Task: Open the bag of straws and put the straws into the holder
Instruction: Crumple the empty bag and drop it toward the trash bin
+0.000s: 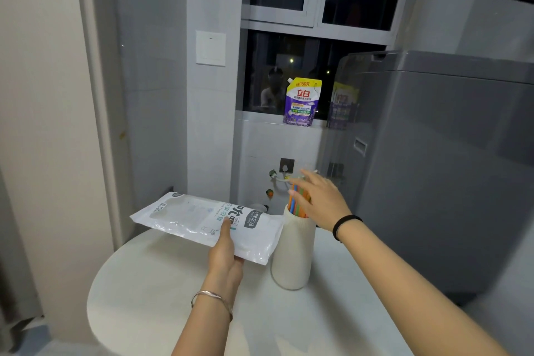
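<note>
At lower centre of the frame, the left hand (226, 254) pinches the white straw bag (199, 218) by its near edge, thumb on top, holding it level above the round table (156, 298). Just right of it, the right hand (323, 199), fingers straight and spread, rests over the coloured straws (297, 202) standing in the cream holder (291, 251).

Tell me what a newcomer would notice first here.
Bright straws stand in a white holder on the round table, with the right hand spread over their tops. Beside it, the left hand holds a flat white bag above the table. A purple and yellow pouch stands on the windowsill.
</note>
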`<state>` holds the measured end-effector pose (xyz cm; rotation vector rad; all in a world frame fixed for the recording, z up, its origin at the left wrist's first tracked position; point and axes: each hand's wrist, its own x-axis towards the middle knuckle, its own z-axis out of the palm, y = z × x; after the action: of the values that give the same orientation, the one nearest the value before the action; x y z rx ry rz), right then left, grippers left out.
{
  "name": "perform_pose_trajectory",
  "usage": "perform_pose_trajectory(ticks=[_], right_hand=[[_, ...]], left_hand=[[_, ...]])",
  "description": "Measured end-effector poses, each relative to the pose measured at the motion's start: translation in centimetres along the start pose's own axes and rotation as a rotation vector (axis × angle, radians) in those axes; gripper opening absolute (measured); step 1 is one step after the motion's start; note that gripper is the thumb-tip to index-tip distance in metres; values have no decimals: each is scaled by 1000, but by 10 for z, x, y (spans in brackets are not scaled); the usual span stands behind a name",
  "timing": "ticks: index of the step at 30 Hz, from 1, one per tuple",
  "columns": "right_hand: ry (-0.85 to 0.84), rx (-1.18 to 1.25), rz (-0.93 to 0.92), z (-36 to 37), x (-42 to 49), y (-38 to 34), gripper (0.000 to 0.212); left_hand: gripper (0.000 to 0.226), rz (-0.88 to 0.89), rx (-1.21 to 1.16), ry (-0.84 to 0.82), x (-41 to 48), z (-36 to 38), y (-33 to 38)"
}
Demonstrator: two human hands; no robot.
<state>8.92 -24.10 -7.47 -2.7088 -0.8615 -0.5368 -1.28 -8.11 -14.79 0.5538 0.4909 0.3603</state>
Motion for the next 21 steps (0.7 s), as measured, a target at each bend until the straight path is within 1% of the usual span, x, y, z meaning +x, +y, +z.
perform_pose_trajectory(ticks=[1, 2, 3, 5, 6, 7, 8, 9, 11, 12, 13, 14, 16, 18, 19, 20, 21], right_hand=[[-25, -27, -13, 0, -2, -2, 49], [-10, -25, -23, -1, -6, -4, 49], [59, 23, -30, -1, -10, -8, 48], [307, 281, -30, -2, -24, -24, 40], [400, 451, -24, -1, -32, -32, 33], [437, 611, -17, 2, -39, -40, 26], [411, 743, 7, 4, -45, -48, 22], [333, 859, 43, 5, -50, -55, 23], [106, 1078, 90, 7, -57, -63, 35], [-5, 1177, 98, 8, -58, -64, 43], [-91, 1256, 100, 11, -60, -66, 49], [-133, 1306, 98, 14, -61, -66, 52], [-131, 1369, 94, 17, -64, -67, 54], [-126, 1442, 127, 19, -66, -67, 53], [-125, 1459, 151, 20, -67, -65, 53], [-126, 1460, 174, 22, -69, -64, 53], [-129, 1458, 195, 23, -71, -63, 53]], left_hand=[[37, 2, -5, -23, -2, 1, 1], [37, 4, -7, -45, -4, 2, 3], [37, 5, 5, -68, -5, 2, 4], [37, 9, 90, -119, -9, 2, 7], [37, 17, 158, -146, -10, 1, 9], [36, 36, 250, -176, -12, 0, 11], [35, 62, 362, -216, -14, -1, 14], [34, 89, 482, -263, -17, -3, 17], [37, 123, 673, -374, -22, -8, 25], [38, 122, 731, -431, -25, -9, 30], [39, 115, 771, -479, -27, -12, 34], [40, 118, 793, -517, -30, -13, 38], [41, 190, 813, -531, -35, -15, 45], [45, 351, 816, -426, -38, -17, 51], [56, 427, 782, -387, -37, -19, 54], [72, 494, 756, -385, -36, -23, 58], [77, 549, 767, -417, -36, -26, 62]])
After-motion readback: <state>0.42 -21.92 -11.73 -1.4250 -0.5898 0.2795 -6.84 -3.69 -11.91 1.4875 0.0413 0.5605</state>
